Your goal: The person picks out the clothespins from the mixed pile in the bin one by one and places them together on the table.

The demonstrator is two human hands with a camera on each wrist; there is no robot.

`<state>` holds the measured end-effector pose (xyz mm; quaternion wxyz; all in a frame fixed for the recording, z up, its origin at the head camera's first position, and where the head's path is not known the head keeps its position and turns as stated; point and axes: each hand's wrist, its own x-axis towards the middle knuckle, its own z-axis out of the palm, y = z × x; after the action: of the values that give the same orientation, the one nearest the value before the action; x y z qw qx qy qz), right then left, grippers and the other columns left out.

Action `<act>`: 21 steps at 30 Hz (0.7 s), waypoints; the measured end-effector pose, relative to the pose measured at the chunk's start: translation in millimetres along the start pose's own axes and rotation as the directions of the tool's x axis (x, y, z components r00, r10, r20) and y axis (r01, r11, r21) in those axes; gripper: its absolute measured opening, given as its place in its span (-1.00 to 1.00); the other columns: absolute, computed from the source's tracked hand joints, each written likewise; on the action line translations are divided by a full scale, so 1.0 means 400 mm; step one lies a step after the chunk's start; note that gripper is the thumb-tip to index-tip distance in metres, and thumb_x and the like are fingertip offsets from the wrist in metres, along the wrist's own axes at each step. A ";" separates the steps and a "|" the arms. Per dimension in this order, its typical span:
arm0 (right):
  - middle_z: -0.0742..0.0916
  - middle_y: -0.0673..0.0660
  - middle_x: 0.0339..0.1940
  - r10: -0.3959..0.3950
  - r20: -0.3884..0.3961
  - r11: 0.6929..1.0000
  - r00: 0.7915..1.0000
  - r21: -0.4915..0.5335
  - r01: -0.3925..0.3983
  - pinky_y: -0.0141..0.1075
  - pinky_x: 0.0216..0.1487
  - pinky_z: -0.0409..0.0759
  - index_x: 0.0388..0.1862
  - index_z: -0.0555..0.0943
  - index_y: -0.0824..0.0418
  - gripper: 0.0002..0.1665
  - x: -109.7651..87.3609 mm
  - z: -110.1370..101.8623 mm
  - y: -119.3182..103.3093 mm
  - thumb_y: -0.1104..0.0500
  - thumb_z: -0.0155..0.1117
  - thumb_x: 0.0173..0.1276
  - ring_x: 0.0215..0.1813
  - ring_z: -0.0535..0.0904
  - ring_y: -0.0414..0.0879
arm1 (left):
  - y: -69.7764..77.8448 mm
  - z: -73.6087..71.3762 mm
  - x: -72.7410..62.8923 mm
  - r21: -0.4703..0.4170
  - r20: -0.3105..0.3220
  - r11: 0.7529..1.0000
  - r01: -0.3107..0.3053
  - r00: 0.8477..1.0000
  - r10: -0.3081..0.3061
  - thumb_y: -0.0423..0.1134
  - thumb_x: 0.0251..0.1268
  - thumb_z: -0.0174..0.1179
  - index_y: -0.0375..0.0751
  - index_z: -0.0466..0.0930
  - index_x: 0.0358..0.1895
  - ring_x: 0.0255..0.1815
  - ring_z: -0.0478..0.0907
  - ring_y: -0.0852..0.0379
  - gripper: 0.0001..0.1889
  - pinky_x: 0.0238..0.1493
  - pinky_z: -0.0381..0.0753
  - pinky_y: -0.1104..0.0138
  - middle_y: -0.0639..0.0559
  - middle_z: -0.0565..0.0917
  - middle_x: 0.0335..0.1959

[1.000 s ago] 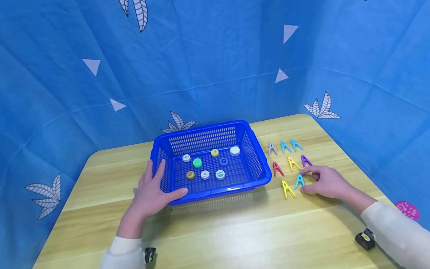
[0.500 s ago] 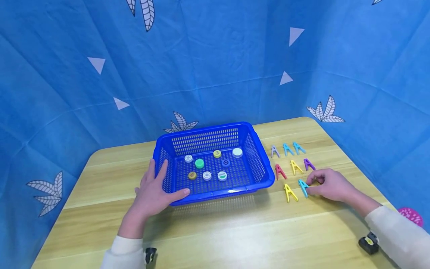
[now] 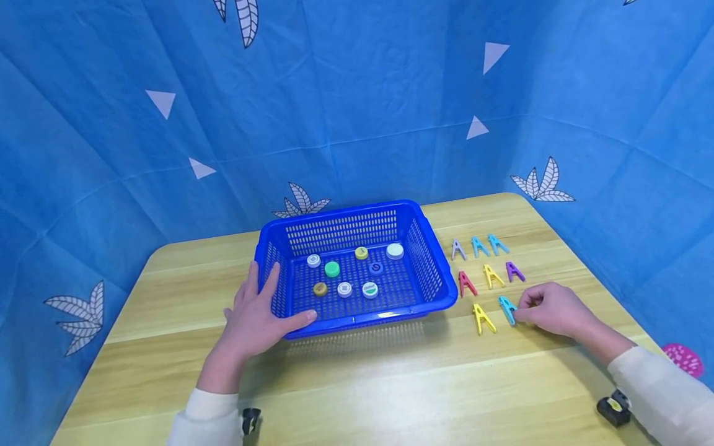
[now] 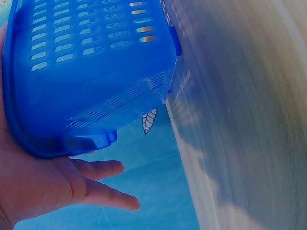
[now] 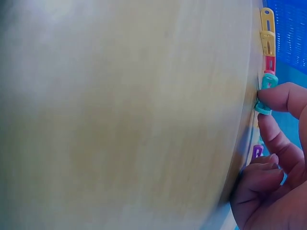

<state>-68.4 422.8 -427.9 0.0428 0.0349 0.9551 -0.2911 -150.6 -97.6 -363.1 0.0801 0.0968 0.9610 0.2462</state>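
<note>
My left hand [image 3: 253, 319] rests spread on the near left corner of a blue plastic basket [image 3: 365, 321], thumb along the front rim and fingers over the left side. In the left wrist view the basket's slotted wall [image 4: 96, 76] shows beside the hand. My right hand [image 3: 552, 310] pinches a turquoise clothespin [image 3: 507, 310] by its right leg, between thumb and index finger. This clothespin stands at the table in the near row, right of a yellow clothespin [image 3: 483, 319]. In the right wrist view the thumb [image 5: 278, 97] overlaps the turquoise clothespin [image 5: 268, 81].
Several bottle caps, such as a green cap [image 3: 331, 269] and a white cap [image 3: 395, 251], lie inside the basket. Behind my right hand stand more clothespins: red [image 3: 466, 284], yellow [image 3: 493, 277], purple [image 3: 514, 272], with a lilac and two blue ones farther back. A blue curtain [image 3: 357, 93] hangs behind the table.
The turquoise clothespin has turned and shifted slightly right with my right hand, away from the yellow one. My left hand keeps its place on the basket. The head view has shifted a little.
</note>
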 end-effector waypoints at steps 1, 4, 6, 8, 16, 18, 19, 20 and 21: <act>0.56 -0.07 -0.65 0.002 0.003 1.000 1.000 0.000 -0.002 -0.27 -0.46 0.29 -0.58 0.61 0.04 -0.83 0.002 0.000 -0.001 0.13 0.45 0.11 -0.56 0.35 -0.13 | 0.000 0.000 -0.002 -0.002 -0.001 1.000 0.005 1.000 -0.005 0.59 -0.05 0.21 -0.02 -0.25 0.65 0.52 -0.37 -0.50 0.32 0.12 -0.34 -0.60 -0.13 -0.55 0.60; 0.57 -0.06 -0.62 0.009 0.020 1.000 1.000 0.002 -0.009 -0.26 -0.46 0.30 -0.56 0.61 0.05 -0.81 0.008 -0.001 -0.006 0.09 0.47 0.13 -0.53 0.37 -0.12 | 0.000 0.000 -0.005 -0.002 -0.003 1.000 0.019 1.000 -0.019 0.59 -0.07 0.21 -0.01 -0.25 0.65 0.52 -0.38 -0.49 0.32 0.12 -0.35 -0.60 -0.11 -0.56 0.59; 0.58 -0.06 -0.59 0.013 0.032 1.000 0.999 0.004 -0.013 -0.25 -0.45 0.31 -0.53 0.62 0.06 -0.80 0.008 -0.007 -0.008 0.07 0.48 0.14 -0.51 0.38 -0.11 | 0.001 0.001 -0.005 0.001 -0.003 1.000 0.023 1.000 -0.023 0.62 -0.09 0.19 0.00 -0.24 0.65 0.53 -0.38 -0.49 0.33 0.12 -0.36 -0.60 -0.11 -0.56 0.59; 0.57 -0.05 -0.58 0.018 0.039 1.000 0.999 0.002 -0.018 -0.25 -0.45 0.31 -0.50 0.62 0.07 -0.79 0.007 -0.017 -0.010 0.04 0.49 0.15 -0.50 0.38 -0.10 | 0.003 0.003 -0.003 0.004 -0.003 1.000 0.021 1.000 -0.021 0.63 -0.11 0.19 0.00 -0.23 0.65 0.53 -0.38 -0.49 0.34 0.12 -0.37 -0.60 -0.12 -0.55 0.60; 0.46 0.11 -0.42 0.038 -0.063 0.999 0.997 -0.002 -0.038 -0.20 -0.42 0.26 -0.19 0.66 0.16 -0.65 0.013 -0.084 -0.041 -0.07 0.45 0.25 -0.35 0.35 0.03 | 0.014 0.013 0.014 0.031 0.003 0.999 -0.013 1.000 0.013 0.64 -0.14 0.19 -0.02 -0.20 0.65 0.52 -0.32 -0.51 0.35 0.13 -0.36 -0.59 -0.21 -0.44 0.61; 0.54 0.21 -0.26 0.027 -0.117 1.000 0.993 0.011 -0.026 -0.18 -0.37 0.31 -0.08 0.66 0.20 -0.54 0.019 -0.100 -0.062 -0.14 0.43 0.28 -0.22 0.41 0.09 | 0.017 0.013 0.021 0.045 0.004 0.999 -0.023 1.000 0.022 0.63 -0.13 0.20 -0.01 -0.19 0.65 0.52 -0.31 -0.51 0.34 0.13 -0.36 -0.59 -0.23 -0.41 0.61; 0.58 0.26 -0.18 0.021 -0.147 1.000 0.989 0.019 -0.019 -0.16 -0.35 0.35 -0.03 0.66 0.22 -0.48 0.023 -0.108 -0.074 -0.17 0.41 0.30 -0.16 0.45 0.13 | 0.019 0.013 0.025 0.052 0.006 0.998 -0.026 1.000 0.026 0.62 -0.13 0.21 0.00 -0.20 0.65 0.52 -0.31 -0.51 0.34 0.13 -0.37 -0.59 -0.24 -0.40 0.61; 0.60 0.30 -0.10 0.021 -0.173 0.999 0.985 0.032 -0.015 -0.14 -0.32 0.41 0.02 0.65 0.23 -0.44 0.027 -0.115 -0.089 -0.19 0.39 0.31 -0.10 0.49 0.16 | 0.021 0.012 0.028 0.058 0.007 0.998 -0.030 1.000 0.030 0.61 -0.12 0.21 0.00 -0.20 0.65 0.52 -0.31 -0.52 0.33 0.13 -0.38 -0.59 -0.24 -0.39 0.61; 0.61 0.33 -0.02 0.021 -0.190 0.999 0.982 0.046 -0.012 -0.11 -0.30 0.45 0.09 0.63 0.24 -0.38 0.031 -0.122 -0.104 -0.23 0.35 0.33 -0.05 0.51 0.19 | 0.023 0.010 0.032 0.066 0.008 0.997 -0.033 0.999 0.032 0.61 -0.11 0.21 0.01 -0.20 0.65 0.52 -0.31 -0.52 0.32 0.14 -0.40 -0.58 -0.24 -0.38 0.62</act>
<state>-87.6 416.0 -365.7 -0.0469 0.0715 0.9477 -0.3074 -160.7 -84.9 -363.4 0.0761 0.1159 0.9667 0.2152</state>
